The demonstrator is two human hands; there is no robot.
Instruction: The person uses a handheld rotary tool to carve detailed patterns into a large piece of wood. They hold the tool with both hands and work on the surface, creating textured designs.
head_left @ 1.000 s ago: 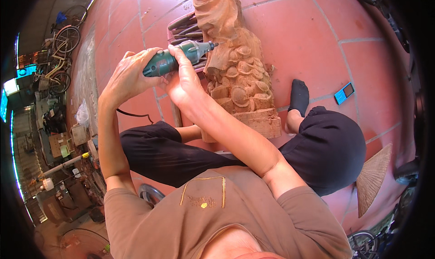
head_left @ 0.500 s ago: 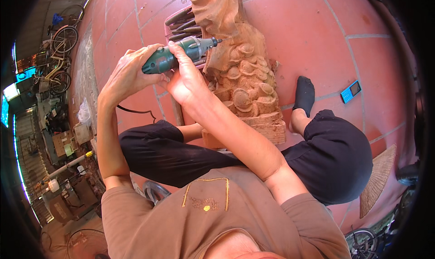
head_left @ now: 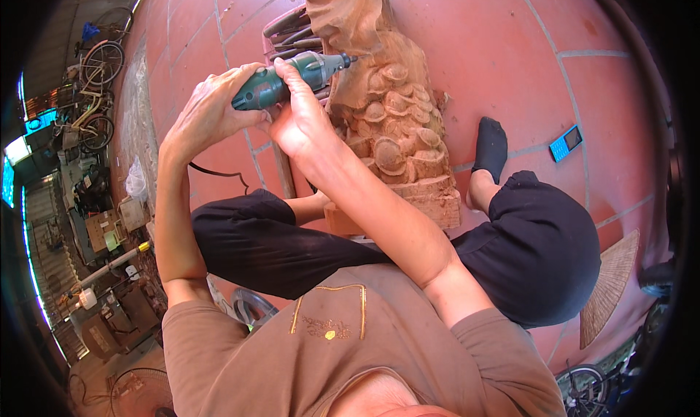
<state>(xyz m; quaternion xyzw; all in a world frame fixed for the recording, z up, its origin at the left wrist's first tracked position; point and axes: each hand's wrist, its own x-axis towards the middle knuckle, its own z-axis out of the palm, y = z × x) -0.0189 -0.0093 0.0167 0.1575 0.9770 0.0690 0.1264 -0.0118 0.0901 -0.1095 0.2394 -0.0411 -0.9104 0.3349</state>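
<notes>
Tool: Green-and-grey rotary tool (head_left: 310,72), held in both hands above the near left side of a wood carving, its nose aimed to the right.

Left hand: The left hand (head_left: 215,107) curves round the tool's rear end, fingers over the top and thumb beneath, parted by roughly the thickness of the casing they grip.

Right hand: The right hand (head_left: 297,121) supports the body from below, its thumb laid along the green casing; the other fingers are mostly hidden, so how far they curl cannot be told.

Bit: The narrow tip (head_left: 354,58) overlaps the carving in this view; whether it touches the wood cannot be told.

Carving: The wood carving (head_left: 397,114) lies on the floor lengthwise in front of the worker, draped folds at the far end, rounded lumps in the nearer half, and a squared base (head_left: 430,204) between the legs.

Hand tools: Dark-handled tools (head_left: 295,39) fill a pink tray (head_left: 267,46) just left of the carving.

Floor: Red tiles (head_left: 503,52) with pale joints; a blue phone (head_left: 566,143) lies to the right, beyond a dark-socked foot (head_left: 491,148).

Edges: A woven hat (head_left: 611,289) rests beside the right knee; a bicycle (head_left: 104,63) stands far left, and a fan (head_left: 141,393) occupies the lower left.
</notes>
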